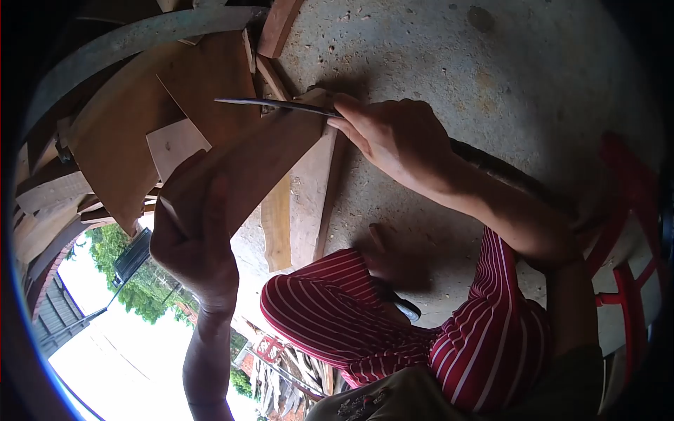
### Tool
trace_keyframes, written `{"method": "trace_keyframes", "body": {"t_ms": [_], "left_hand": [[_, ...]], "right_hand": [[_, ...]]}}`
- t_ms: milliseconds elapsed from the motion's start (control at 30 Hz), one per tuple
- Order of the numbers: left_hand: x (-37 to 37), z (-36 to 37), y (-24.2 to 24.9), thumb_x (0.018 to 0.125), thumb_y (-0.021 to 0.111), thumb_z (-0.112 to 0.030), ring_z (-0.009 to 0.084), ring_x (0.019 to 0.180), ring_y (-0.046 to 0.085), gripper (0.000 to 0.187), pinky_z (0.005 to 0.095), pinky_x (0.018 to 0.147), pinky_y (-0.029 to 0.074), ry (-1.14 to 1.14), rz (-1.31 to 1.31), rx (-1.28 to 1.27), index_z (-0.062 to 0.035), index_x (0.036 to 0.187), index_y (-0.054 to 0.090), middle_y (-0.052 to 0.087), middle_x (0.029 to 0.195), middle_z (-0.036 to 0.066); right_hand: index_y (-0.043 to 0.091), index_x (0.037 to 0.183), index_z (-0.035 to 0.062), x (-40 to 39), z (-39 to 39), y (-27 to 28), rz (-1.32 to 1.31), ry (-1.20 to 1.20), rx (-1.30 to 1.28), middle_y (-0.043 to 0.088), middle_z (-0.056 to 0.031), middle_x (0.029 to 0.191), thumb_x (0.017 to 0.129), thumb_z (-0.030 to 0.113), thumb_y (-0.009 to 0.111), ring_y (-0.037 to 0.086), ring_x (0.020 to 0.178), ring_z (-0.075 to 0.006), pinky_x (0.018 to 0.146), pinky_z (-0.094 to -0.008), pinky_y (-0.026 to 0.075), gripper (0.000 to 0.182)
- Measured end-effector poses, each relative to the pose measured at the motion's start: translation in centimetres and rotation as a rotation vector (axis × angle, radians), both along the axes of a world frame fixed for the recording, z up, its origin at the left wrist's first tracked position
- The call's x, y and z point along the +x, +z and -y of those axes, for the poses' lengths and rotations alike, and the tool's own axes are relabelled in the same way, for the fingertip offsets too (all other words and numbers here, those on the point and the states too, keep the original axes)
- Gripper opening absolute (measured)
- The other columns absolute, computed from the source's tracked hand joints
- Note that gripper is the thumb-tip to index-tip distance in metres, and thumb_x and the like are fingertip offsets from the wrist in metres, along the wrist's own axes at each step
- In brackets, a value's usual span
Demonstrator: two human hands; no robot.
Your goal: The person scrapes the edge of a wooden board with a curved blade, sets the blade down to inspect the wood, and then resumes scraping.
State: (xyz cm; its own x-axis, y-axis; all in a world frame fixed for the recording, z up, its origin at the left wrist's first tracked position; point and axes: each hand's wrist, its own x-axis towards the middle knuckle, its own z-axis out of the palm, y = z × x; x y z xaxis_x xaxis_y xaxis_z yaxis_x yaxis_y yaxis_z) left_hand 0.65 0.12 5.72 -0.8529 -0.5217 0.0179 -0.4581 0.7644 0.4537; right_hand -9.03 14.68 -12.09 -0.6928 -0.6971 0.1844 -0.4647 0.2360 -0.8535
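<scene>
My left hand (193,256) is wrapped round the lower left end of a brown wooden board (263,161), which slants up to the right. Near the board's upper end, my right hand (393,133) grips a tool with a long, thin dark blade (281,104). The blade points left and lies across the board's top in this view; whether it touches is unclear. A dark rod (502,168) shows behind my right forearm; its link to the tool cannot be made out. Below the held board are a pale board (309,189) and a narrow yellowish piece (276,228).
Wooden sheets (116,144) and offcuts (53,189) are piled at the left. A curved grey piece (151,31) arches over them. Wood chips dot the concrete floor (449,63). A red metal frame (632,309) stands at the right. My knees in striped trousers (316,305) are below.
</scene>
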Motion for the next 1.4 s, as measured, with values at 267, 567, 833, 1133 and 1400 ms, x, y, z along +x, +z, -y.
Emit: {"method": "trace_keyframes", "body": {"t_ms": [267,567,833,1133,1400], "left_hand": [[-0.2,0.5,0.0,0.086,0.069,-0.005,0.0218,0.103,0.064,0.027,0.0342,0.092,0.049,-0.009,-0.008,0.010,0.0053,0.111,0.065,0.069,0.108,0.014],[1.0,-0.4,-0.5,0.084,0.067,0.000,0.0246,0.100,0.069,0.030,0.0338,0.089,0.052,-0.235,0.009,-0.114,0.0056,0.113,0.063,0.071,0.107,0.015],[-0.1,-0.4,-0.1,0.085,0.068,-0.002,0.0213,0.103,0.065,0.027,0.0348,0.093,0.049,-0.021,-0.026,0.021,0.0050,0.111,0.064,0.070,0.108,0.014],[-0.3,0.3,0.3,0.086,0.068,-0.008,0.0199,0.103,0.065,0.029,0.0314,0.092,0.048,-0.054,0.007,-0.040,0.0013,0.114,0.065,0.070,0.108,0.011],[-0.3,0.7,0.4,0.085,0.070,-0.006,0.0190,0.099,0.065,0.028,0.0324,0.091,0.049,-0.027,-0.035,0.031,0.0038,0.111,0.065,0.070,0.106,0.011]], "right_hand": [[0.054,0.092,0.0088,-0.1,-0.1,0.4,0.011,0.023,-0.013,0.055,-0.0096,0.053,0.096,0.027,0.059,0.059,0.044,-0.0258,0.041,-0.0379,0.045,0.019],[0.055,0.097,0.0092,-0.3,0.6,-0.2,0.043,0.058,0.049,0.057,-0.0109,0.055,0.097,0.032,0.057,0.061,0.048,-0.0288,0.044,-0.0400,0.047,0.023],[0.056,0.095,0.0101,-0.3,1.2,-1.8,-0.023,-0.004,0.011,0.057,-0.0103,0.055,0.095,0.030,0.059,0.061,0.047,-0.0256,0.042,-0.0372,0.046,0.021],[0.058,0.100,0.0109,-0.3,1.3,-1.0,-0.088,0.008,0.075,0.060,-0.0097,0.056,0.096,0.030,0.059,0.061,0.045,-0.0238,0.041,-0.0362,0.048,0.019],[0.057,0.101,0.0107,-0.4,1.7,-1.8,-0.034,-0.003,0.022,0.057,-0.0093,0.054,0.096,0.028,0.057,0.060,0.044,-0.0246,0.040,-0.0367,0.047,0.018]]}}
